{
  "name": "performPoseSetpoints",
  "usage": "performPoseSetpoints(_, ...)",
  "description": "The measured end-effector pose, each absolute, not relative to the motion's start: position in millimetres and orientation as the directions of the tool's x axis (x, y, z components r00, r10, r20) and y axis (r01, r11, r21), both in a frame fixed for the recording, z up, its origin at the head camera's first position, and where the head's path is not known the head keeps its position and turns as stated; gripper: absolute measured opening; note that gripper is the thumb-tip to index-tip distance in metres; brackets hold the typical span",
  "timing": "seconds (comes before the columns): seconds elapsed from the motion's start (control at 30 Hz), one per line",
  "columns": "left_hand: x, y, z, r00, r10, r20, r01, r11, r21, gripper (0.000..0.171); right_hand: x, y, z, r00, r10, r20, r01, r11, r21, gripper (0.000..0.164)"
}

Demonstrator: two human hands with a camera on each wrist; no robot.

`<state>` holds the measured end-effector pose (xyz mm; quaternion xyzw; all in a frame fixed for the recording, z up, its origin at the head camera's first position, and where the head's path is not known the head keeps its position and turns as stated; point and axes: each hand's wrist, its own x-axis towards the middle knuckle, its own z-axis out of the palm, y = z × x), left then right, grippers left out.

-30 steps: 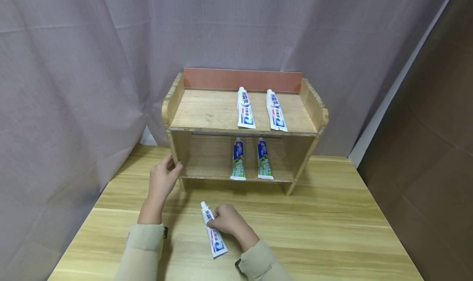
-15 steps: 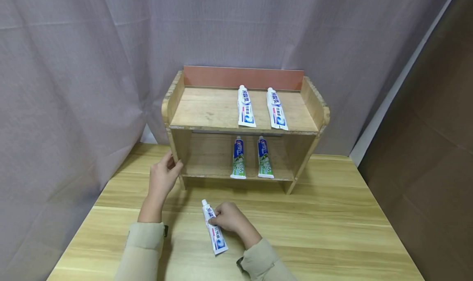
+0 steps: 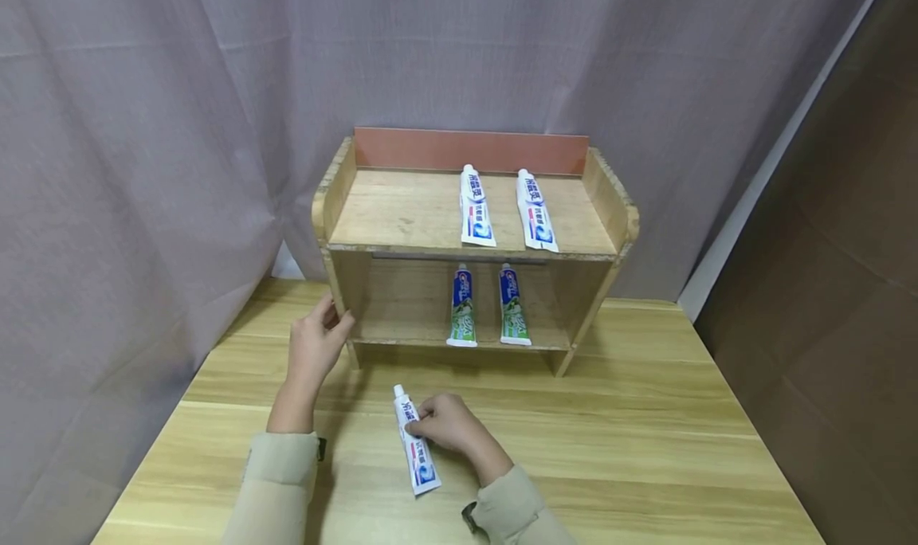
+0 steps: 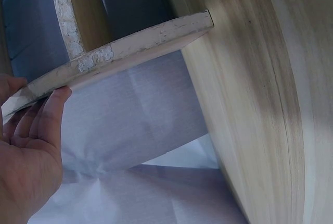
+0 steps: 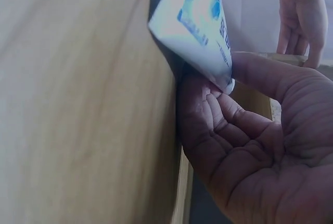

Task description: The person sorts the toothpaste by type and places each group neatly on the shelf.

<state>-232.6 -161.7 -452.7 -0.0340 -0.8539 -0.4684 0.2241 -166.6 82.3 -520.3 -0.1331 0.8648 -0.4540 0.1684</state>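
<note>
My left hand (image 3: 312, 352) grips the left side panel of a small two-tier wooden shelf (image 3: 402, 218). In the left wrist view, the thumb is on one face of the panel's edge (image 4: 145, 41) and the fingers (image 4: 52, 117) are on the other. A white and blue toothpaste tube (image 3: 421, 465) lies at a slant low over the table in front of the shelf, cap pointing away. My right hand (image 3: 452, 427) pinches it by its right edge between thumb and fingers. The right wrist view shows the tube's flat end (image 5: 182, 21) close to the tabletop.
Two white toothpaste tubes (image 3: 476, 210) lie on the upper tier, right of its middle. Below them, two blue and green toothpaste tubes (image 3: 463, 310) lie on the lower tier. Grey curtain (image 3: 445, 51) hangs behind the wooden table (image 3: 631, 449); a brown panel (image 3: 825, 234) stands at right.
The right hand and the toothpaste tube have shifted very slightly to the right and away from me. The left hand keeps its place on the shelf side.
</note>
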Motion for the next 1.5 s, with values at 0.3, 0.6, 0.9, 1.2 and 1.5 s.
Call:
performPoseSetpoints(0.3, -230.2, -162.6, -453.0, -0.906, -0.145, 0.397, 0.262, 0.543, 0.798, 0.038, -164.8, 84.2, -522.7, -0.907, -0.378, -0.187, -0.047, 0.532, -0.845, 0.018)
performPoseSetpoints(0.6, -228.5, -163.6, -454.3, -0.899, -0.152, 0.411, 0.267, 0.553, 0.789, 0.038, -164.4, 85.6, -522.7, -0.909, -0.377, -0.177, -0.048, 0.517, -0.855, 0.019)
performPoseSetpoints(0.9, -229.0, -163.4, -454.9, -0.905, -0.151, 0.397, 0.253, 0.559, 0.790, 0.039, -165.3, 91.6, -515.1, -0.909, -0.373, -0.184, -0.024, 0.490, -0.871, 0.019)
performPoseSetpoints(1.2, -229.9, -163.0, -454.5, -0.907, -0.149, 0.393, 0.252, 0.556, 0.792, 0.037, -164.8, 94.6, -506.8, -0.910, -0.372, -0.183, -0.013, 0.467, -0.884, 0.021)
performPoseSetpoints(1.5, -230.6, -162.3, -452.6, -0.905, -0.149, 0.398, 0.257, 0.553, 0.793, 0.038, -164.5, 96.5, -497.1, -0.912, -0.362, -0.192, 0.000, 0.468, -0.884, 0.017)
